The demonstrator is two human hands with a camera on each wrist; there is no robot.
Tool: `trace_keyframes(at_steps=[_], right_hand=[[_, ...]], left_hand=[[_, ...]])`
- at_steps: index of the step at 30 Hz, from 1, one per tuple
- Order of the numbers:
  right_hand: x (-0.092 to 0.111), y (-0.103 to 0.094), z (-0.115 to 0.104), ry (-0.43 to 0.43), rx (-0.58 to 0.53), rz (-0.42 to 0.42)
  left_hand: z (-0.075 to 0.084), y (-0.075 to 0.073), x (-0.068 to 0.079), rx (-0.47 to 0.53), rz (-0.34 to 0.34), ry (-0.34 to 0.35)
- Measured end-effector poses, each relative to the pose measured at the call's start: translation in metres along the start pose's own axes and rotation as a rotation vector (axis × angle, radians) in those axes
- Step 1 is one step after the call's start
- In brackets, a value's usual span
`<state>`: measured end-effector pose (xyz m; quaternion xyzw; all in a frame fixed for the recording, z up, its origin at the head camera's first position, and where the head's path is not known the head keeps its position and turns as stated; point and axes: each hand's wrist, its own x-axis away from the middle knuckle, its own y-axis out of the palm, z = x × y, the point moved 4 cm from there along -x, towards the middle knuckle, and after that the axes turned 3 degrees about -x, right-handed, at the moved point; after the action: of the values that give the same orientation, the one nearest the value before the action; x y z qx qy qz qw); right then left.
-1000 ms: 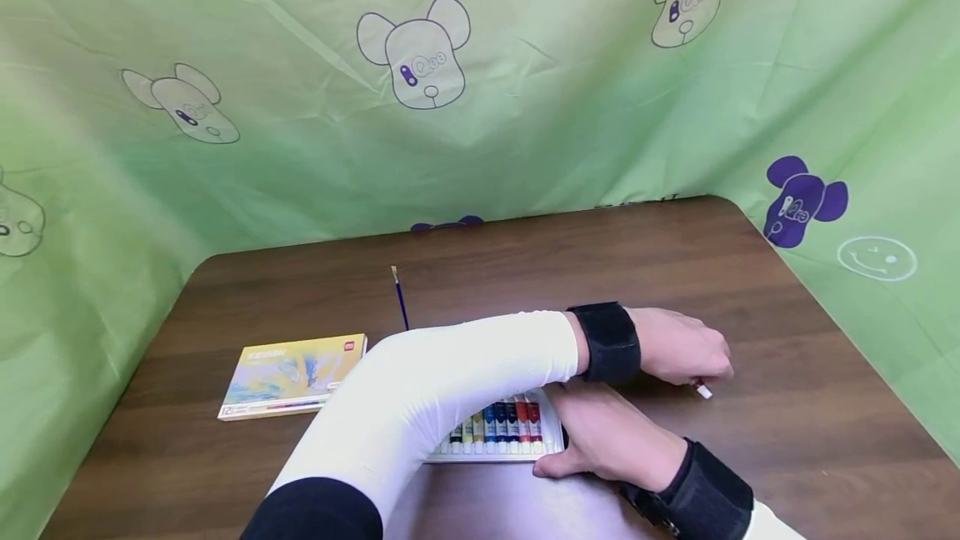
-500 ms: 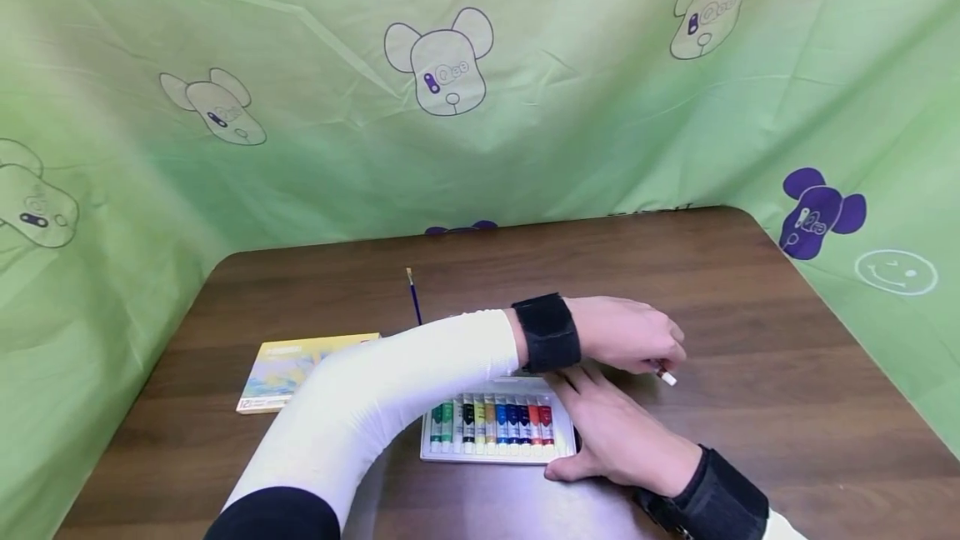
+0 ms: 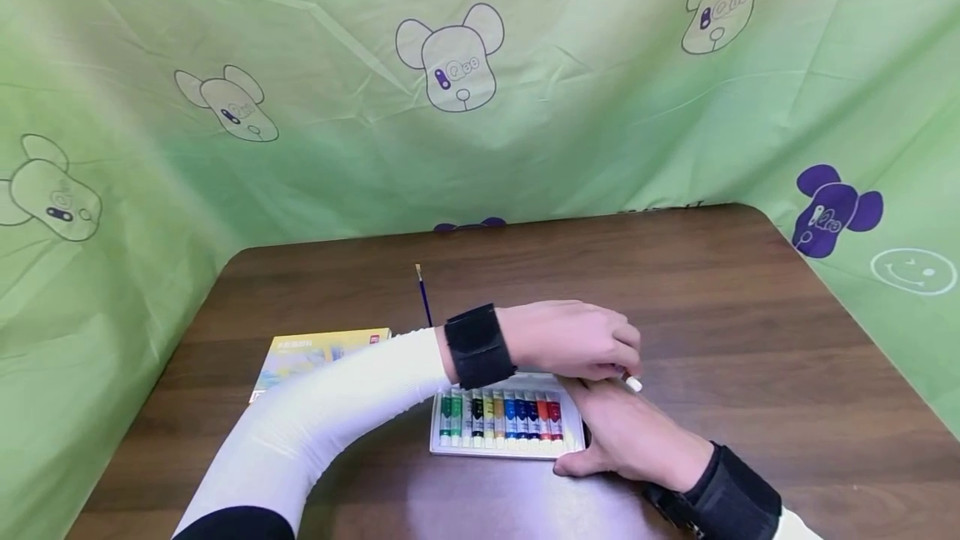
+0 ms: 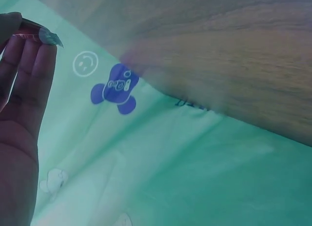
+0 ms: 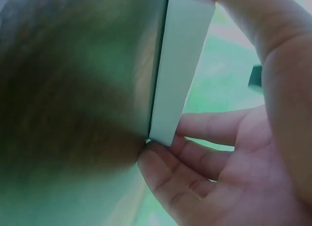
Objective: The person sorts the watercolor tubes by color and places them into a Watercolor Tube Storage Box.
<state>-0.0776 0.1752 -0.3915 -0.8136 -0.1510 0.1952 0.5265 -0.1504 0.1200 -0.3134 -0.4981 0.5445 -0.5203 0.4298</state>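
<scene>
A white tray holds a row of paint tubes, with greens at the left and reds at the right. My left hand is just above and behind its right end. It pinches a small paint tube with a white cap; the left wrist view shows the tube reddish between thumb and fingers. My right hand grips the tray's right end, thumb at the front corner and fingers at the back corner. In the right wrist view the tray's end wall lies between thumb and fingers.
A yellow paint box lies on the wooden table at the left, partly covered by my left sleeve. A thin blue paintbrush lies behind that forearm. A green printed cloth hangs behind the table.
My left hand has moved left with the paint tube, from the bare table at the right to the tray's right end. The right hand keeps holding the tray. More tubes now show.
</scene>
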Motion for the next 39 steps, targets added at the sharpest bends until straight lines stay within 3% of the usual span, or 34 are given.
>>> trace_keyframes(at_steps=[8, 14, 18, 24, 29, 39], right_hand=[[0.001, -0.002, 0.005, -0.020, -0.034, 0.004], [0.001, -0.007, 0.012, 0.008, -0.052, -0.072], [0.005, -0.011, 0.018, -0.023, -0.014, -0.083], [0.012, -0.012, 0.020, -0.069, 0.023, -0.015], [0.016, -0.012, 0.022, -0.044, 0.032, 0.005], [0.015, -0.013, 0.024, -0.041, 0.031, -0.018]], left_hand=[[0.011, 0.003, 0.045, -0.025, 0.081, 0.008], [0.016, 0.013, 0.068, -0.017, 0.108, -0.011], [0.019, 0.022, 0.067, -0.022, 0.078, -0.016], [0.027, 0.036, 0.055, -0.150, 0.005, 0.042], [0.030, 0.042, 0.048, -0.183, -0.022, 0.058], [0.032, 0.051, 0.041, -0.214, -0.139, 0.090]])
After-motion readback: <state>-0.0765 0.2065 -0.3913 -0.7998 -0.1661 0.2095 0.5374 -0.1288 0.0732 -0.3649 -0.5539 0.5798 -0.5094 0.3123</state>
